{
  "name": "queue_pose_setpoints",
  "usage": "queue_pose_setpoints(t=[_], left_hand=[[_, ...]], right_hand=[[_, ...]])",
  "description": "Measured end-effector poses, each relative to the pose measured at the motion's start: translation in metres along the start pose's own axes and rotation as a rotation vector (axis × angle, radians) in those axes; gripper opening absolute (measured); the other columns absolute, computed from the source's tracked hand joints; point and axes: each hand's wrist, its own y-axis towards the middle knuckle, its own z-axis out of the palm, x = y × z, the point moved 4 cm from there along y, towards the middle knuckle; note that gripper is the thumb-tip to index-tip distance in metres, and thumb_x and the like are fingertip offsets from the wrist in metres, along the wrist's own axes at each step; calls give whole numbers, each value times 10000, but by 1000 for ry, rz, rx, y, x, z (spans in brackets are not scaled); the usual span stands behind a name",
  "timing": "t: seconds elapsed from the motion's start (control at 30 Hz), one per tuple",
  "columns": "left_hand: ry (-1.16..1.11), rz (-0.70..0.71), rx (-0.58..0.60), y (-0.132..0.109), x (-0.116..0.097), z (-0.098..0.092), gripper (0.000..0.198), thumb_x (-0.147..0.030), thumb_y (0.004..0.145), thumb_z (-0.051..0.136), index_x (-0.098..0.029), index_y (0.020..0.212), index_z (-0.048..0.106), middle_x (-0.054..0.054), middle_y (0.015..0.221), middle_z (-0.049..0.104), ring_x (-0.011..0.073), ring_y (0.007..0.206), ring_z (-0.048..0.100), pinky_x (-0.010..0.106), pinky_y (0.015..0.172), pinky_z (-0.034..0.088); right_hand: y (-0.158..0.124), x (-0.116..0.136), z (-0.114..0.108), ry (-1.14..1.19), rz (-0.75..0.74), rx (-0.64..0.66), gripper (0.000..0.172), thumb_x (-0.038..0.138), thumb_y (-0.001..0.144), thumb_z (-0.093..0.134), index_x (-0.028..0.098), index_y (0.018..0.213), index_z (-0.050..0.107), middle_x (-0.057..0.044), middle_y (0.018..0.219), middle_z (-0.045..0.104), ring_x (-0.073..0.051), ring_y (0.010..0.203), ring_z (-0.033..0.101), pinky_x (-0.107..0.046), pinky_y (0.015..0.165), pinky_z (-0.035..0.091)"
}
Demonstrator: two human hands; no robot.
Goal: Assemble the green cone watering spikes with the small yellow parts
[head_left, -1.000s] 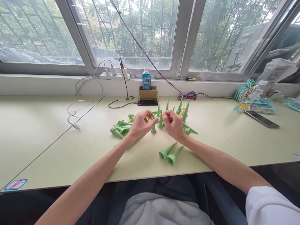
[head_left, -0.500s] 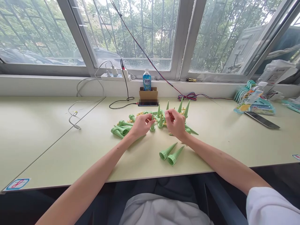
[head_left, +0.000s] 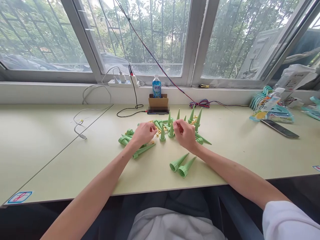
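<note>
A heap of green plastic cone spikes (head_left: 172,128) with small yellow parts (head_left: 158,132) among them lies on the pale green table (head_left: 232,150). My left hand (head_left: 143,133) rests over the heap's left side, fingers curled on something I cannot make out; a green cone (head_left: 143,150) lies just below it. To the right of two upright cones (head_left: 171,130), my right hand (head_left: 185,134) is raised slightly, fingertips pinched on something too small to name. Two cones (head_left: 182,165) lie apart, nearer me.
A cardboard stand with a phone (head_left: 158,106) and a blue bottle (head_left: 156,86) stand behind the heap. Cables (head_left: 80,125) and a power strip (head_left: 122,81) are at back left. Snack packets (head_left: 270,106), a dark phone (head_left: 280,128) and bags sit at right.
My left hand has moved down and left onto the heap's left side; a lying cone now shows below it. My right hand stays almost in place.
</note>
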Motion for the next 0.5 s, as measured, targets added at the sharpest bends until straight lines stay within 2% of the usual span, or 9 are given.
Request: queue_pose_setpoints(t=[0.17, 0.3, 0.5], left_hand=[[47, -7, 89, -2, 1, 7, 166, -317, 766, 573, -223, 647, 641, 46, 711, 681, 212, 691, 602, 308, 614, 416], [32, -7, 168, -2, 5, 7, 74, -280, 720, 597, -229, 698, 647, 27, 668, 663, 194, 597, 576, 298, 575, 405], [18, 21, 203, -5, 8, 10, 107, -186, 681, 534, -226, 725, 623, 21, 647, 643, 189, 577, 553, 292, 549, 400]], right_hand=[[-3, 1, 4, 2, 1, 38, 264, 335, 952, 444, 202, 755, 557, 18, 565, 513, -110, 492, 421, -236, 536, 346], [-5, 3, 7, 7, -12, 60, 261, 331, 951, 443, 202, 757, 559, 21, 569, 503, -109, 499, 420, -236, 535, 350], [-8, 7, 9, 26, -52, 75, 238, 285, 949, 451, 196, 756, 560, 30, 566, 497, -102, 506, 426, -227, 543, 354]])
